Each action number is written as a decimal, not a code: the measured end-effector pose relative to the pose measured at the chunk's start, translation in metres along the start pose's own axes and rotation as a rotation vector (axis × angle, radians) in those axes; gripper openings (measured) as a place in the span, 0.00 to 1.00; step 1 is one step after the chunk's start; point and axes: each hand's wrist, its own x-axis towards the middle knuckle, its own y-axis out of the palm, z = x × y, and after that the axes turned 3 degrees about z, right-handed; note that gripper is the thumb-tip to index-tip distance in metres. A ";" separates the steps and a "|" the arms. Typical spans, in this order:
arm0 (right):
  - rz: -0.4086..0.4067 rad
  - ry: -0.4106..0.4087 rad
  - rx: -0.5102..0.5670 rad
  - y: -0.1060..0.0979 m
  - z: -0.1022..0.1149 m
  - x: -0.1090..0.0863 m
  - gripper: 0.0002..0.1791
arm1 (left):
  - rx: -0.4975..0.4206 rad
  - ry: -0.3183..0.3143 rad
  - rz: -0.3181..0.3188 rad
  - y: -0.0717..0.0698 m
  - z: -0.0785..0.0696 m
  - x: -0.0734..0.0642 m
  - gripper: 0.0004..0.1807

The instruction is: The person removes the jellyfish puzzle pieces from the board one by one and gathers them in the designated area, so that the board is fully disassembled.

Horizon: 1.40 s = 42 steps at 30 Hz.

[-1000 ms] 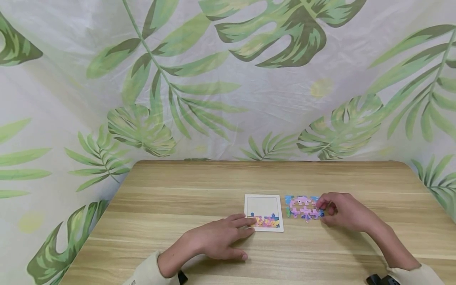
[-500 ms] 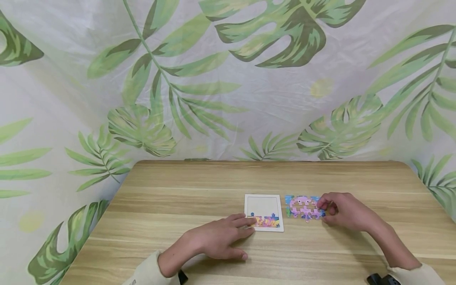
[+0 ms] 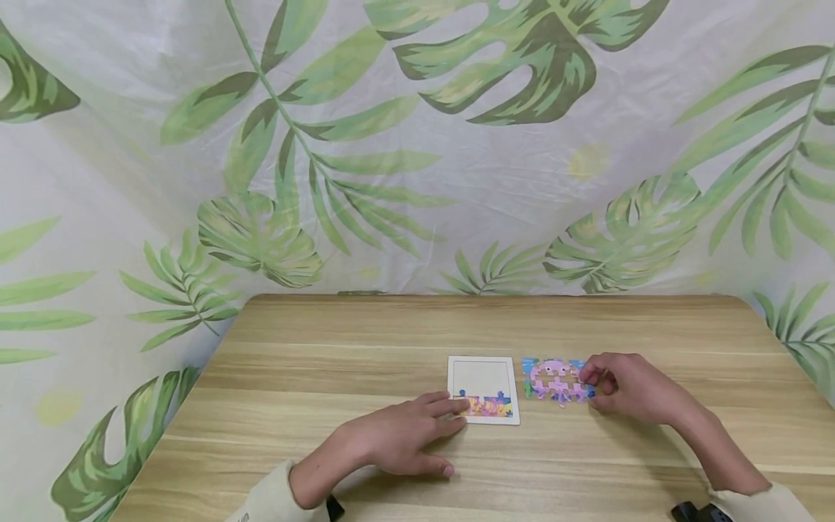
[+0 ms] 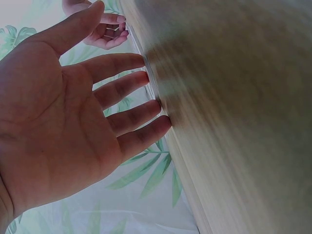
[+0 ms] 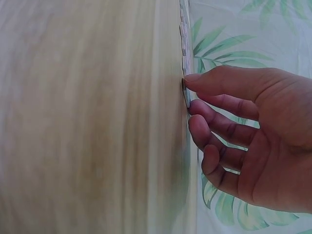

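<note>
My left hand [image 3: 398, 435] lies with its fingers spread and nearly straight, the fingertips resting on the left edge of a white puzzle tray [image 3: 483, 375]. A strip of colourful jigsaw pieces [image 3: 492, 407] fills the tray's lower part; its upper part is bare. To the right of the tray, loose jigsaw pieces [image 3: 554, 371] lie close together, forming a pink octopus on blue. At their right edge my right hand [image 3: 636, 388] pinches a puzzle piece [image 5: 185, 95] between thumb and curled fingers, low at the tabletop. Its fingers hide part of the picture's right side in the head view.
Under everything is a wood-grain table [image 3: 326, 348] with rounded far corners. A pale cloth [image 3: 404, 239] printed with green leaves hangs behind and beside it. Black wrist straps show at the sleeve cuffs.
</note>
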 end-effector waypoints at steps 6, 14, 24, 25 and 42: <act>0.007 0.011 0.012 -0.001 0.001 0.000 0.13 | -0.019 -0.011 0.008 0.000 0.000 -0.001 0.37; 0.004 -0.018 0.011 0.001 0.006 0.002 0.13 | -0.011 0.002 0.005 0.000 0.000 -0.001 0.37; -0.004 -0.096 -0.007 0.007 0.035 0.022 0.10 | -0.009 0.010 0.004 -0.001 -0.001 -0.001 0.37; 0.001 -0.104 -0.004 0.008 0.039 0.024 0.11 | -0.002 0.011 0.003 -0.001 0.000 -0.001 0.37; 0.064 -0.192 0.034 0.033 0.083 0.057 0.09 | -0.011 -0.040 -0.050 -0.005 0.007 -0.007 0.36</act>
